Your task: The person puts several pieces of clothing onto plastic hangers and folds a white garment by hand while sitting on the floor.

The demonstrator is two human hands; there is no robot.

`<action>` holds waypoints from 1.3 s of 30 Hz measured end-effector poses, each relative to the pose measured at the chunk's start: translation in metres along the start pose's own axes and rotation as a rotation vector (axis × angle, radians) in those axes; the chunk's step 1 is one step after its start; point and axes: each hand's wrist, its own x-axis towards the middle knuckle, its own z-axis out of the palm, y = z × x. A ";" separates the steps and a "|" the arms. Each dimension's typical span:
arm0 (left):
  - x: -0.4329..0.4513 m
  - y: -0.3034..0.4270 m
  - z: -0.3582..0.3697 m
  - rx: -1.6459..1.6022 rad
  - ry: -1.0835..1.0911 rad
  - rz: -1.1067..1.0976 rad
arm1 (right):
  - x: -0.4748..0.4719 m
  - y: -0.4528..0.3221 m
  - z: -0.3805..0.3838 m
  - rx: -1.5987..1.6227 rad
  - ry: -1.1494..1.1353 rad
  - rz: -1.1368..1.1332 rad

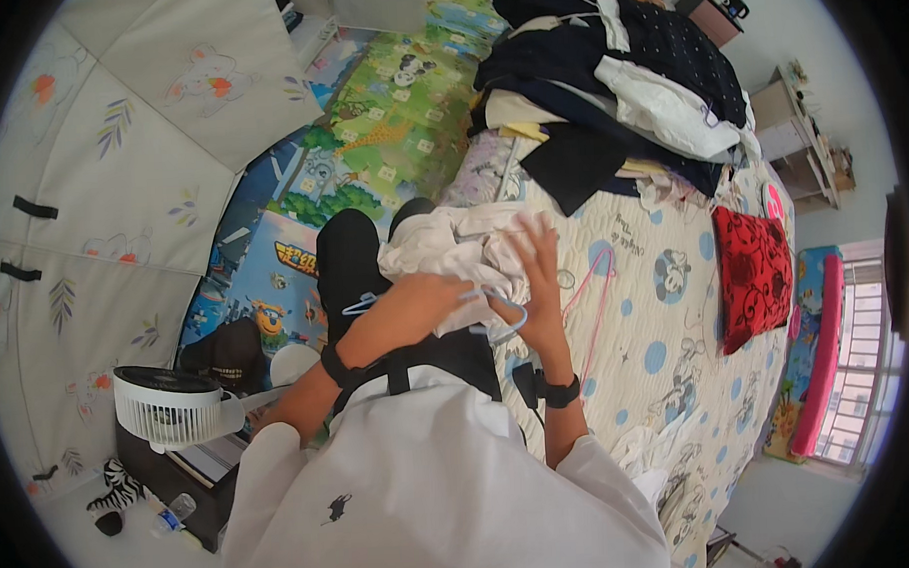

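Observation:
A pale, crumpled garment (453, 243) lies over my lap, on my black-trousered legs. Across its lower part my left hand (425, 304) grips a light blue clothes hanger (517, 321). One end of the hanger sticks out left of my wrist, and its middle is hidden under the hand. My right hand (537, 281) is raised at the garment's right side, fingers spread and somewhat blurred. The hanger's curved end passes by its thumb and palm. A pink clothes hanger (595, 309) lies on the quilted bed cover (654, 397) just right of that hand.
Dark and white clothes (613, 91) are heaped on the bed's far part. A red patterned cushion (753, 277) lies at right. At left stand a white fan (177, 406) and a folding fabric panel (120, 183). A printed play mat (389, 121) covers the floor.

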 end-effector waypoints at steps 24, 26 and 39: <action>-0.011 0.202 -0.155 0.269 -0.082 0.529 | -0.137 0.107 -0.052 0.392 0.287 0.930; -0.016 0.196 -0.164 0.290 -0.093 0.443 | -0.144 0.106 -0.032 0.412 0.313 0.960; 0.013 -0.050 0.072 0.220 -0.002 -0.073 | -0.127 0.087 -0.030 0.367 0.219 0.877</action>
